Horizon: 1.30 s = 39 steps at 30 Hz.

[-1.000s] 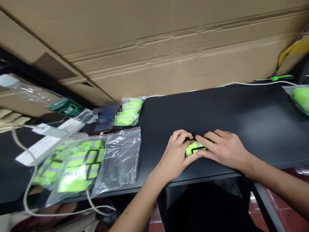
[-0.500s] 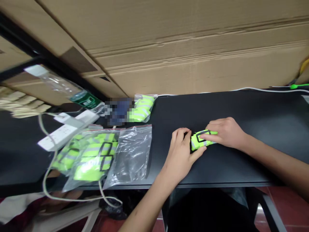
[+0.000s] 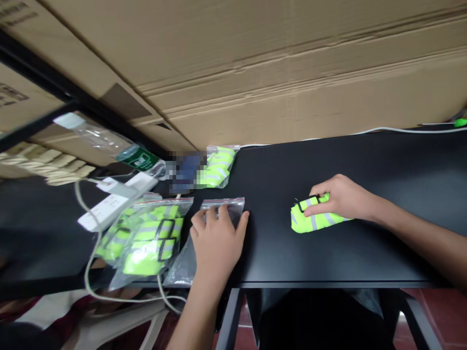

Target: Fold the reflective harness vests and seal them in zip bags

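My right hand [image 3: 341,198] grips a folded bundle of neon-yellow reflective strap [image 3: 314,221] with grey bands and a black buckle, low over the black table. The thumb lies across the top of the bundle. Further left, my left hand [image 3: 219,238] rests palm down on a clear zip bag [image 3: 184,265], its fingers spread near the bag's red-edged opening. Much of that bag is hidden beneath the hand. Just left of it lies a filled clear bag [image 3: 146,253] with similar yellow straps and black buckles inside, overlapping another such bag [image 3: 113,240].
A smaller bagged yellow strap [image 3: 221,163] lies at the back beside a blurred-out patch. A white power strip [image 3: 116,201] with a looping cable and a plastic bottle [image 3: 109,143] are at left. Cardboard boxes [image 3: 273,73] wall off the back of the table [image 3: 383,248].
My left hand has let go of the strap bundle and moved left onto the clear bag. My right hand keeps hold of the bundle, which now shows more of its length.
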Each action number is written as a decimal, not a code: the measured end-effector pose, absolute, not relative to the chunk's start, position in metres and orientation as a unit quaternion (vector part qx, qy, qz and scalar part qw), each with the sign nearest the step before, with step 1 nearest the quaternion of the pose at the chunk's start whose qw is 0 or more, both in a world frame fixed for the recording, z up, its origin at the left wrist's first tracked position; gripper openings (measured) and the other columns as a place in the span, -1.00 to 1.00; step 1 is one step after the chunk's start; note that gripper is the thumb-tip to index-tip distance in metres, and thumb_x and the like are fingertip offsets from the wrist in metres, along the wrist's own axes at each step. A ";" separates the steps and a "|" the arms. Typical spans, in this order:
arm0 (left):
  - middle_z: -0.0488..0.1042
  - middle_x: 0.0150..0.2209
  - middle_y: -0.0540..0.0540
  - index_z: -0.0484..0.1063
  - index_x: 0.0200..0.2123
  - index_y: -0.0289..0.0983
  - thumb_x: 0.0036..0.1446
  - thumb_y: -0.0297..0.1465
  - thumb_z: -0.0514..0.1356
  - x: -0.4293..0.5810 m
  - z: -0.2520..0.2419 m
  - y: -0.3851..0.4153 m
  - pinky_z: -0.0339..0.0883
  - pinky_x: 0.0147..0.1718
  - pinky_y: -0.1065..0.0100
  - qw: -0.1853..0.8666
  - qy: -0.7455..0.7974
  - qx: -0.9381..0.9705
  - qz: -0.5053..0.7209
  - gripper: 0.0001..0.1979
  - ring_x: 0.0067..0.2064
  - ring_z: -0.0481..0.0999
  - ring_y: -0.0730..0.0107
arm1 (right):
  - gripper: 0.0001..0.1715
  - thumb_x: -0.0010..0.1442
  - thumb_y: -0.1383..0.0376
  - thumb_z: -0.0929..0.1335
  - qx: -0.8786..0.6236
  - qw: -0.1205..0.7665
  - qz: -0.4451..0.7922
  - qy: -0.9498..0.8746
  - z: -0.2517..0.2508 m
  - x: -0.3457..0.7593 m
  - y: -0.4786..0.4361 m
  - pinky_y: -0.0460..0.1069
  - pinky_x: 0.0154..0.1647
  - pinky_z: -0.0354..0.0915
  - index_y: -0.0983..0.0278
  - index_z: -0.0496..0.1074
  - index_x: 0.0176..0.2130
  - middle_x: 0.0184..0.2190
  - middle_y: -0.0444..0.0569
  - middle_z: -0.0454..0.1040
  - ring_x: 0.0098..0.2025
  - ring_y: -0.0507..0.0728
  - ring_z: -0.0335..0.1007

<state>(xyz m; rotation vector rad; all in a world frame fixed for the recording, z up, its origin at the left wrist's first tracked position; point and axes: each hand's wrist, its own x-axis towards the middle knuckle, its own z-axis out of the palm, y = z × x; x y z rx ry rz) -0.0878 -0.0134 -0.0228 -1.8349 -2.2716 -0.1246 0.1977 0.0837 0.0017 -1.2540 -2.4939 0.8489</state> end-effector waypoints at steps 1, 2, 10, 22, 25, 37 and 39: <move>0.46 0.08 -0.44 0.44 0.06 -0.39 0.34 -0.12 0.04 -0.082 -0.023 -0.017 0.29 -0.01 -0.25 0.083 -0.752 -0.652 -0.056 -0.52 0.17 0.31 -0.38 | -0.41 0.10 -0.25 0.41 -0.446 0.110 0.303 -0.835 0.002 0.202 0.085 -0.04 -0.55 -0.09 0.21 0.51 -0.48 -0.68 -0.25 0.14 -0.58 -0.01 -0.02; 0.46 0.12 -0.37 0.43 0.08 -0.32 0.35 -0.16 0.04 -0.076 -0.022 -0.020 0.27 0.03 -0.25 0.052 -0.722 -0.686 -0.072 -0.57 0.19 0.29 -0.32 | -0.40 0.09 -0.24 0.42 -0.463 0.110 0.315 -0.821 0.002 0.206 0.086 -0.04 -0.55 -0.11 0.22 0.50 -0.50 -0.68 -0.25 0.13 -0.58 -0.01 -0.03; 0.15 0.36 -0.44 -0.01 0.37 -0.30 -0.01 0.08 0.34 -0.052 -0.010 -0.029 0.00 0.29 -0.28 -0.044 -0.567 -0.816 -0.104 0.05 0.39 0.10 -0.28 | -0.40 0.09 -0.20 0.43 -0.521 0.115 0.378 -0.757 -0.001 0.227 0.094 -0.06 -0.58 -0.11 0.25 0.42 -0.55 -0.62 -0.22 0.19 -0.55 -0.02 0.02; 0.33 0.24 -0.34 -0.19 0.42 -0.25 0.08 -0.22 0.32 -0.037 0.001 -0.015 0.26 0.13 -0.13 -0.100 -0.512 -0.839 -0.156 -0.01 0.19 0.38 -0.13 | -0.40 0.07 -0.17 0.43 -0.501 0.103 0.510 -0.691 0.006 0.220 0.081 -0.06 -0.60 -0.12 0.25 0.32 -0.57 -0.62 -0.24 0.09 -0.57 -0.03 -0.05; 0.33 0.24 -0.33 -0.20 0.42 -0.23 0.07 -0.21 0.33 -0.032 0.003 -0.013 0.25 0.14 -0.13 -0.113 -0.496 -0.844 -0.169 0.01 0.19 0.36 -0.13 | -0.40 0.08 -0.17 0.43 -0.503 0.093 0.507 -0.694 0.010 0.219 0.076 -0.06 -0.60 -0.13 0.25 0.31 -0.57 -0.62 -0.23 0.09 -0.57 -0.04 -0.05; 0.31 0.24 -0.47 -0.13 0.39 -0.46 0.07 -0.04 0.31 0.017 -0.003 0.000 0.20 0.16 -0.17 -0.069 -0.460 -0.878 -0.114 0.04 0.20 0.34 -0.22 | -0.79 0.10 0.15 0.39 -0.551 0.083 0.341 -0.757 0.013 0.200 0.059 -0.03 -0.45 0.12 0.24 0.38 -0.40 -0.44 -0.08 0.49 -0.42 0.08 0.33; 0.29 0.26 -0.52 -0.10 0.37 -0.52 0.07 -0.02 0.31 0.024 -0.004 0.003 0.17 0.18 -0.18 -0.048 -0.462 -0.879 -0.110 0.05 0.21 0.35 -0.23 | -0.76 0.12 0.20 0.36 -0.540 0.099 0.330 -0.767 0.011 0.199 0.056 -0.02 -0.40 0.16 0.25 0.32 -0.22 -0.35 -0.04 0.52 -0.37 0.12 0.39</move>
